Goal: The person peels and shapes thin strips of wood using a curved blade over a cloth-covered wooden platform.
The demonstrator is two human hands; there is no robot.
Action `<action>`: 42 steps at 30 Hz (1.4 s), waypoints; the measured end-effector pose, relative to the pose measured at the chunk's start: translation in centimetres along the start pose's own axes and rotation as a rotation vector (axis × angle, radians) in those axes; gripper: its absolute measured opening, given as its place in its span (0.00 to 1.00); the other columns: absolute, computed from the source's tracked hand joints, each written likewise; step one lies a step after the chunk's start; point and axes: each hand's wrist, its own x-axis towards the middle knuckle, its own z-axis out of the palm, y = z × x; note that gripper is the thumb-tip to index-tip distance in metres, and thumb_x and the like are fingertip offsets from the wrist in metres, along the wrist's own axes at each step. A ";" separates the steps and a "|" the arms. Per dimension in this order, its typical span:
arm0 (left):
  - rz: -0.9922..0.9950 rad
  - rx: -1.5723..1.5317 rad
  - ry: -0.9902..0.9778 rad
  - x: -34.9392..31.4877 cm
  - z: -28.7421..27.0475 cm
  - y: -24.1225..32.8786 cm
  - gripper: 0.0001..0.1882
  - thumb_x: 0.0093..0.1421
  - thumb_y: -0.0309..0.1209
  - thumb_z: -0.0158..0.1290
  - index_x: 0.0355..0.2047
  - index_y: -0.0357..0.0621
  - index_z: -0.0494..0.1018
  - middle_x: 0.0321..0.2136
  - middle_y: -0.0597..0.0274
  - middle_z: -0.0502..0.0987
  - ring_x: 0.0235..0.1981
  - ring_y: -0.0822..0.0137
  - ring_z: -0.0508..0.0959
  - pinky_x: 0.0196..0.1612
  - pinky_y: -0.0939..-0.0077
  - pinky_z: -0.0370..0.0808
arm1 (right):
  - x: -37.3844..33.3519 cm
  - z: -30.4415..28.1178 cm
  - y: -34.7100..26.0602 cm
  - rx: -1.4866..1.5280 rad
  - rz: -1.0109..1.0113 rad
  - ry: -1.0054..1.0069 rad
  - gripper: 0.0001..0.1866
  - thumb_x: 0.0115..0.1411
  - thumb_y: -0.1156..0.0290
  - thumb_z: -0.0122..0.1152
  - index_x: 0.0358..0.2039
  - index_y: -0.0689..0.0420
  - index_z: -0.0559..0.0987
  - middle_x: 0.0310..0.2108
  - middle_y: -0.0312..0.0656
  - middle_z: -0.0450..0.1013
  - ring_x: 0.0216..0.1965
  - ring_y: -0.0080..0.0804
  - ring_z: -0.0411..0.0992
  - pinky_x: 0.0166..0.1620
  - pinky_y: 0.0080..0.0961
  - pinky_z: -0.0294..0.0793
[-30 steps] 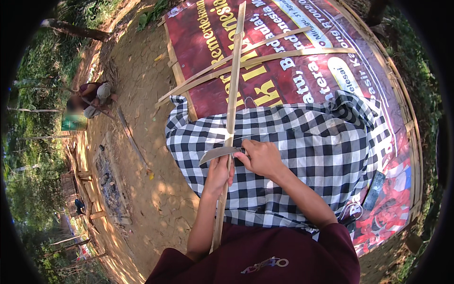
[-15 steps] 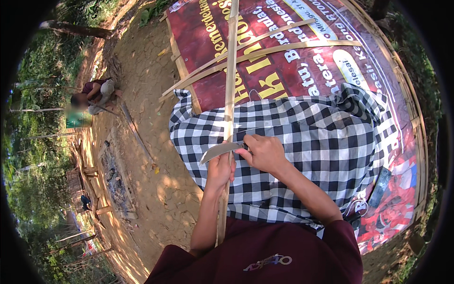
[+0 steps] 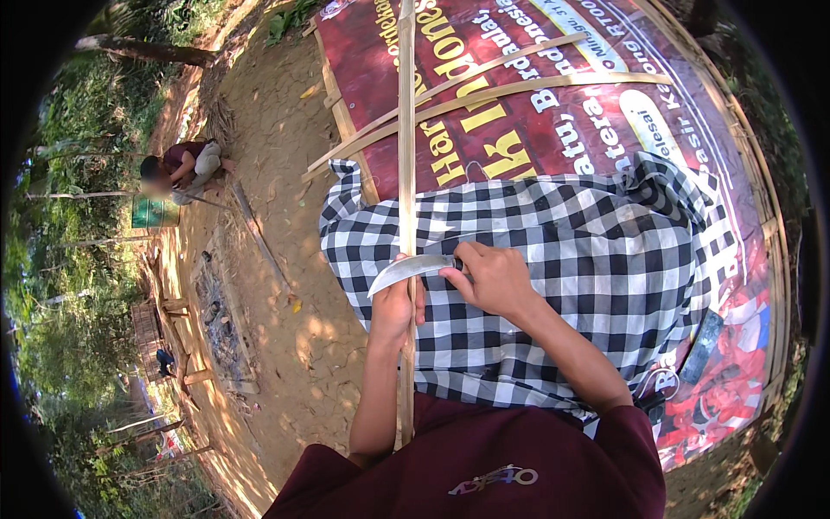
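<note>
My left hand (image 3: 393, 309) is wrapped round a long, pale bamboo strip (image 3: 407, 156), which runs from beside my body up past the far edge of the view. In my right hand (image 3: 494, 278) is the dark handle of a knife, mostly covered by my fingers. Its curved blade (image 3: 405, 271) lies across the strip, just above my left hand, with the tip toward the left. Beneath both hands spreads a black-and-white checked cloth (image 3: 553, 259).
A red printed banner (image 3: 363, 78) covers the bamboo-edged platform. Two thinner bamboo strips (image 3: 519, 89) lie across it. Near the right edge rests a dark flat object (image 3: 701, 346). On the bare ground at left, a person (image 3: 192, 169) crouches near a pole (image 3: 259, 238) and ash (image 3: 216, 316).
The blade has tilted so its face looks brighter, and it still crosses the strip. The strip's far end has shifted left in view. Both hands keep their grip.
</note>
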 end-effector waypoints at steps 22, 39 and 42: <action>0.150 0.336 0.183 0.2 1.2 0.1 0.20 0.73 0.38 0.33 0.27 0.41 0.66 0.10 0.68 0.62 0.08 0.80 0.59 0.09 0.83 0.57 | -0.3 1.3 0.0 -0.242 0.077 0.027 0.25 0.57 0.42 0.57 0.22 0.54 0.69 0.13 0.39 0.69 0.13 0.39 0.72 0.14 0.33 0.68; -0.031 0.072 -0.179 -1.1 -1.9 -1.2 0.15 0.72 0.39 0.37 0.34 0.41 0.66 0.13 0.65 0.68 0.12 0.75 0.69 0.18 0.81 0.67 | 0.2 1.0 2.1 -0.229 0.059 0.033 0.23 0.58 0.46 0.57 0.23 0.54 0.71 0.15 0.39 0.69 0.14 0.40 0.71 0.17 0.34 0.69; -0.052 0.169 -0.128 -3.0 -2.0 -1.8 0.14 0.72 0.39 0.37 0.36 0.42 0.65 0.13 0.64 0.68 0.11 0.73 0.68 0.16 0.80 0.67 | 0.1 1.2 2.4 -0.233 0.093 0.011 0.24 0.59 0.46 0.56 0.23 0.55 0.71 0.14 0.40 0.70 0.13 0.40 0.72 0.16 0.33 0.69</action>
